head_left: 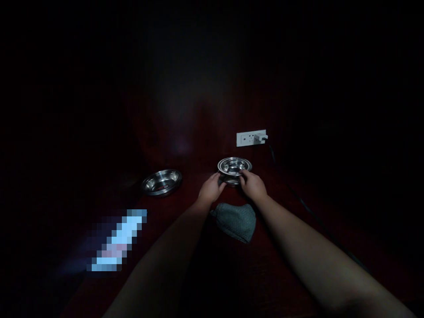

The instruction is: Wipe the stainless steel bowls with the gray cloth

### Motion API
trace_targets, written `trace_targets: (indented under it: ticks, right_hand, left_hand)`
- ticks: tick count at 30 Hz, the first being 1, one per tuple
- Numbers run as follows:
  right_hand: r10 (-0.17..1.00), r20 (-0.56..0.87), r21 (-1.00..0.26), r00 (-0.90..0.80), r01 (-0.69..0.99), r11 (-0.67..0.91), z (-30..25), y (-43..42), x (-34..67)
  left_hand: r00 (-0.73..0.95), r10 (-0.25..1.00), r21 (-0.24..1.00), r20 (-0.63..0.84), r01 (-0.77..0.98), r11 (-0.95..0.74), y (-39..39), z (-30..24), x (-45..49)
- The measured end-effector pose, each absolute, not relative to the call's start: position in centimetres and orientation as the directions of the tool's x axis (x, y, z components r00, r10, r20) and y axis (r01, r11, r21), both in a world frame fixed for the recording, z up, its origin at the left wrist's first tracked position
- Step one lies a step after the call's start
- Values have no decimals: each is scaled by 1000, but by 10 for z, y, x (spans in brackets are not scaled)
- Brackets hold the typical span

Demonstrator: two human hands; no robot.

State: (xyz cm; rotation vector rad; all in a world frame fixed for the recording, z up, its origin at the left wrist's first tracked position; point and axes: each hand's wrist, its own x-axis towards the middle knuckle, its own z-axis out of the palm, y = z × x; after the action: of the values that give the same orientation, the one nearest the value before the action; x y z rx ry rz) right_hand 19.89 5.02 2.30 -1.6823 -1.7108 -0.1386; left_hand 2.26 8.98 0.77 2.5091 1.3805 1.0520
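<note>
The scene is very dark. A small steel bowl (233, 166) stands on a dark red table (185, 212), and it looks stacked on another one beneath. My left hand (210, 189) grips its left rim with curled fingers. My right hand (253, 184) grips its right rim the same way. Both forearms reach forward from the bottom of the view. A grey cloth (236, 221) lies on the table between my arms, just behind my hands.
A second steel bowl (161, 181) sits to the left. A white wall socket (251, 138) with a plug and a black cable (308, 207) is behind the bowl, the cable running off to the right. A bright blurred patch (117, 240) lies at front left.
</note>
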Motion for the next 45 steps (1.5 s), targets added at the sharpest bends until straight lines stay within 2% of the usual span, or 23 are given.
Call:
trace_targets:
  ticks: [7,12,19,24,30,34,45]
  right_hand:
    - [839,538,-375,82,915,151,21,52,199]
    - [840,532,-334,104,938,95,19,51,199]
    - [845,532,-311,55,941,135,19,51,199]
    - [832,552,-347,63,924,161,16,54,200]
    - [839,525,-430,144,896,115,14,55,199]
    - [819,550,-470,164,871,141,14,56,200]
    - [803,555,-554,216,816,163,9,63,207]
  left_hand:
    - [286,833,464,473,723,-512,90,9,24]
    - [340,810,441,477,705,-555,86,9,24]
    - [362,806,410,469,719,-561,91,5,25]
    - [359,799,410,482,713,-568,94,3,26]
    - [341,778,403,528,705,-583,96,3,26]
    - [323,802,408,502,729,-549,98,4,25]
    - [346,770,354,537,736,-577,102,3,26]
